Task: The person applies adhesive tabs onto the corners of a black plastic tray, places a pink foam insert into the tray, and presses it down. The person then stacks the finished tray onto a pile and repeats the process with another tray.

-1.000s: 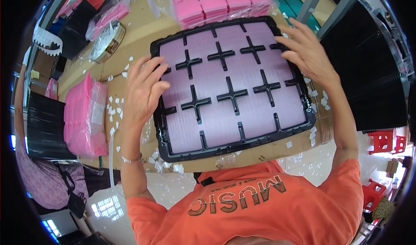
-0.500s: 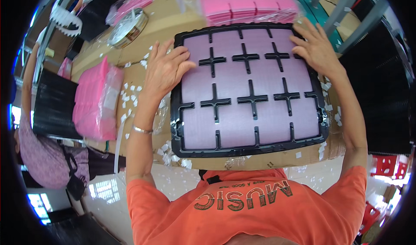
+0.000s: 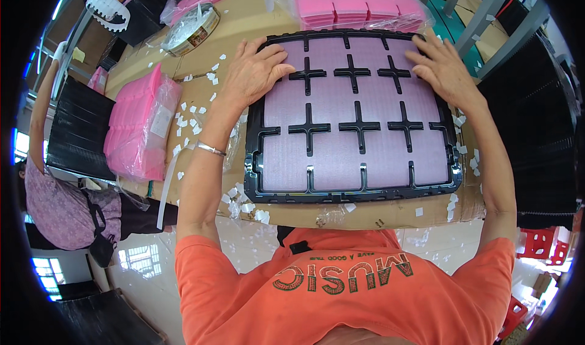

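left edge: bagged pink foam stack (image 3: 137,125), black tray pile (image 3: 79,128)
far side: tape roll (image 3: 194,29), pink pad bundle (image 3: 359,3)
tabletop: white scraps (image 3: 195,110) scattered

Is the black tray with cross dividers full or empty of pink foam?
Full: pale pink foam sheets fill every visible compartment of the black tray, level between the cross dividers.

Bright, even daylight; windows glow blue-white at lower left. Shadows soft and faint on the worktop (image 3: 390,214). Mild glare on plastic wrap. Centre sharp. Strong fisheye bending toward the rim, black vignette around the circle.
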The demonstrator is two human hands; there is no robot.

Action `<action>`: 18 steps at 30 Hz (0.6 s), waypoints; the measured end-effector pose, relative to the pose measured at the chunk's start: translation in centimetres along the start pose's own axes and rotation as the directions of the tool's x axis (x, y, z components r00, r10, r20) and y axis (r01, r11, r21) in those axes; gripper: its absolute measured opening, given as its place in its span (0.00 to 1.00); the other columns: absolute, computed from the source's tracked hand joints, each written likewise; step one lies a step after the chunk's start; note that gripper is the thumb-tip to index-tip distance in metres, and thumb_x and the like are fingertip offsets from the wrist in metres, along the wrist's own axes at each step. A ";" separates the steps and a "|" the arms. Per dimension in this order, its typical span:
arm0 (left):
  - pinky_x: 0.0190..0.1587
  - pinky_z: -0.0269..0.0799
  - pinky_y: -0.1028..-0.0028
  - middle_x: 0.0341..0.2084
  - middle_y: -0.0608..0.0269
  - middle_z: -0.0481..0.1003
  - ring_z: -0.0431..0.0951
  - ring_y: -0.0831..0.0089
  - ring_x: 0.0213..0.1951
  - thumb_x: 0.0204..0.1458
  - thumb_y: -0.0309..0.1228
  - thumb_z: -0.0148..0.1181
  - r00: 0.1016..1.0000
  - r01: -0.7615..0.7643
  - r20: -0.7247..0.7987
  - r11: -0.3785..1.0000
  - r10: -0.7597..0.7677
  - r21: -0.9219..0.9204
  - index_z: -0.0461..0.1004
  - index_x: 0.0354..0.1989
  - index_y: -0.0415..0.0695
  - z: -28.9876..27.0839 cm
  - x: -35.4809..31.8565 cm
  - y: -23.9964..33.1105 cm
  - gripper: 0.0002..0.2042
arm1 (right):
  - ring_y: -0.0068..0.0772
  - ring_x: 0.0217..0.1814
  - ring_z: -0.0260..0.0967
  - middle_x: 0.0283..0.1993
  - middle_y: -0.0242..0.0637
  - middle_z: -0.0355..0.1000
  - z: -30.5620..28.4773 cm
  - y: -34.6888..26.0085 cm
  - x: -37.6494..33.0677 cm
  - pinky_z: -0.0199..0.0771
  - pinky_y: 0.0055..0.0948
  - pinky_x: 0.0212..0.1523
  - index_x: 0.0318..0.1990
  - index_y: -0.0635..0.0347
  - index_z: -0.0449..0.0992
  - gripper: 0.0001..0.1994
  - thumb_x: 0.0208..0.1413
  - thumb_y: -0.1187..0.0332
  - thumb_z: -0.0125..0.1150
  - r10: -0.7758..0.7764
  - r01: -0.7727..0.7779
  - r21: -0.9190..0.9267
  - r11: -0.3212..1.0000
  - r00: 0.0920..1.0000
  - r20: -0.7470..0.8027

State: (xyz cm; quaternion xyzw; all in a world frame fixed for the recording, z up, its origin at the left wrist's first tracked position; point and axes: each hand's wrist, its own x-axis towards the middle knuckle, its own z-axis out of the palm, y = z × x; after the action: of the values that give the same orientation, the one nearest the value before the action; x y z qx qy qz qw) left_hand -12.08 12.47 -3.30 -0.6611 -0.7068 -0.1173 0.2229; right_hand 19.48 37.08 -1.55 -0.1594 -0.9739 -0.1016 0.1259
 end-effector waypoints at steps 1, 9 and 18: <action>0.62 0.55 0.53 0.48 0.68 0.75 0.66 0.57 0.58 0.58 0.48 0.49 0.999 -0.001 0.033 1.000 0.000 0.027 0.79 0.44 0.46 0.1 0.1 0.2 0.20 | 0.44 0.74 0.46 0.67 0.39 0.60 0.5 -0.2 -0.1 0.41 0.49 0.71 0.55 0.51 0.75 0.23 0.66 0.49 0.38 -0.005 0.006 -0.033 0.999 1.000 0.018; 0.51 0.65 0.63 0.43 0.54 0.77 0.73 0.56 0.47 0.58 0.39 0.51 0.898 0.353 -0.165 0.891 -0.409 -0.286 0.80 0.39 0.42 -2.8 -2.7 -1.1 0.15 | 0.45 0.49 0.70 0.48 0.43 0.74 -0.6 4.4 -2.5 0.67 0.35 0.50 0.48 0.63 0.75 0.22 0.63 0.53 0.46 0.438 -0.405 0.220 0.888 0.889 -0.131; 0.32 0.68 0.78 0.26 0.66 0.74 0.70 0.80 0.27 0.59 0.48 0.54 0.563 0.812 0.528 0.309 -0.636 -0.495 0.79 0.36 0.36 -4.7 -7.6 0.5 0.22 | 0.20 0.25 0.60 0.24 0.28 0.68 -0.6 -0.7 -4.5 0.59 0.25 0.27 0.32 0.64 0.79 0.14 0.58 0.61 0.56 0.606 -0.623 0.724 0.295 0.708 0.363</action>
State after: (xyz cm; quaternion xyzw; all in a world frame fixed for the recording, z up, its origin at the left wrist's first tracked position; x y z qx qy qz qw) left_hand -10.63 3.65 -2.80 -0.3069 -0.8469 -0.3822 -0.2060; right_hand 23.54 35.00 -2.31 -0.4438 -0.7702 0.4105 0.2032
